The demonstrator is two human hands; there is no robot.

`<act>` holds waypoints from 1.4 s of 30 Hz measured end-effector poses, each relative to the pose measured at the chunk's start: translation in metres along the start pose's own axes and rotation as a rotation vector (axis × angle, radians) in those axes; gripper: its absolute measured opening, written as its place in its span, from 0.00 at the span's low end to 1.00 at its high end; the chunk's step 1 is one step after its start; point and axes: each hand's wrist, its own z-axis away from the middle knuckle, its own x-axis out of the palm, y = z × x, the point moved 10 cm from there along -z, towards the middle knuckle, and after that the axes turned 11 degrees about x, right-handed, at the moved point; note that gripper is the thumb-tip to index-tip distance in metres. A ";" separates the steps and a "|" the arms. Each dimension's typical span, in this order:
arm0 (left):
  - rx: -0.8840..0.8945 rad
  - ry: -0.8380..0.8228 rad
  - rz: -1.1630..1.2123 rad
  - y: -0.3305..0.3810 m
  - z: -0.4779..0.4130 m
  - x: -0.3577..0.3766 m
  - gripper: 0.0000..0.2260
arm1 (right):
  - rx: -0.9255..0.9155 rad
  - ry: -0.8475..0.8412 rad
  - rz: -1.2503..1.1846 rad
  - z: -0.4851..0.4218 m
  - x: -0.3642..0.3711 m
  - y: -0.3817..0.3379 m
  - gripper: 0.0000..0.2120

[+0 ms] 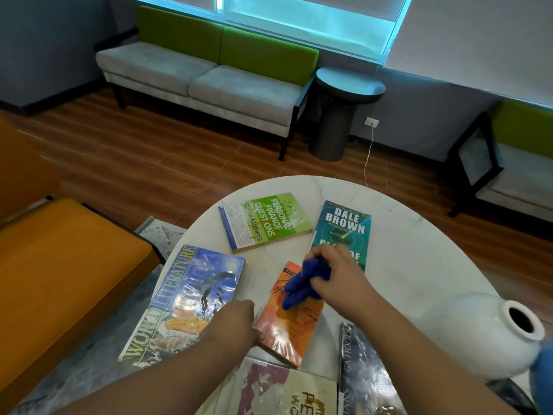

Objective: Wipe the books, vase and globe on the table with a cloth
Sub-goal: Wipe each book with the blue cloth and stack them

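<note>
Plausibly the glossy orange book [294, 327], flat at the near middle of the bench [404, 250], skids if the blue cloth [302, 280] pushes sideways, and the white vase [478, 330] near the right forearm could be knocked. The right hand [335, 274] clenches the bunched cloth on the cover. The left hand [233, 322] touches the book's left edge; its fingers are hidden, so I cannot tell its grip.

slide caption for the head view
The right hand holds a blue cloth on the orange book, left hand at its edge.
</note>
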 end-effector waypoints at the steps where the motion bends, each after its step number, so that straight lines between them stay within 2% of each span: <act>1: 0.006 -0.002 -0.011 0.001 0.000 0.001 0.17 | 0.005 -0.038 0.031 0.005 0.010 0.008 0.14; 3: 0.021 -0.006 -0.019 0.002 -0.001 0.001 0.15 | 0.037 -0.102 0.072 0.014 0.029 0.025 0.15; 6: 0.034 -0.017 -0.018 0.002 -0.003 0.002 0.15 | 0.010 -0.099 0.221 0.020 0.054 0.039 0.28; 7: 0.034 -0.018 -0.013 0.001 -0.004 0.002 0.15 | -0.002 -0.114 0.319 0.020 0.067 0.043 0.30; 10: 0.025 -0.016 0.003 -0.001 -0.004 0.004 0.15 | -0.059 -0.168 0.550 0.027 0.105 0.041 0.27; 14: 0.010 -0.017 0.056 -0.006 -0.005 0.007 0.17 | -0.245 -0.321 0.593 0.045 0.137 0.037 0.20; 15: 0.010 -0.018 0.059 -0.006 -0.005 0.007 0.18 | -0.251 -0.308 0.582 0.041 0.131 0.040 0.19; 16: 0.012 -0.017 0.062 -0.005 -0.006 0.006 0.18 | -0.245 -0.215 0.599 0.033 0.117 0.042 0.19; 19: 0.009 -0.011 0.065 -0.005 -0.005 0.006 0.19 | -0.081 -0.042 0.554 0.010 0.086 0.057 0.21; 21: -0.017 0.009 0.080 -0.010 -0.004 0.008 0.18 | -0.091 -0.066 0.553 0.017 0.092 0.040 0.22; 24: -0.033 0.043 0.094 -0.015 -0.003 0.007 0.14 | -0.312 -0.250 0.555 0.055 0.128 0.019 0.22; 26: -0.024 0.057 0.098 -0.015 -0.002 0.006 0.14 | -0.356 -0.260 0.545 0.053 0.124 0.022 0.21; 29: -0.014 0.060 0.117 -0.016 -0.001 0.009 0.15 | -0.083 -0.133 0.464 0.014 0.090 0.052 0.21; 31: -0.020 0.071 0.128 -0.018 -0.001 0.010 0.13 | -0.018 -0.076 0.479 0.005 0.083 0.053 0.21; 32: -0.016 0.077 0.122 -0.018 0.000 0.009 0.10 | -0.036 -0.108 0.501 0.009 0.093 0.049 0.22; 34: 0.003 0.079 0.086 -0.017 -0.002 0.007 0.04 | -0.226 -0.117 0.570 0.028 0.117 0.026 0.21; 36: 0.003 0.055 0.043 -0.015 -0.004 0.008 0.07 | -0.348 -0.159 0.543 0.045 0.131 0.012 0.18; 38: -0.013 0.026 0.011 -0.014 -0.006 0.008 0.07 | -0.385 -0.125 0.562 0.035 0.126 0.009 0.18; 42: -0.026 -0.031 -0.063 -0.013 -0.008 0.010 0.09 | -0.096 0.006 0.601 -0.020 0.084 0.043 0.25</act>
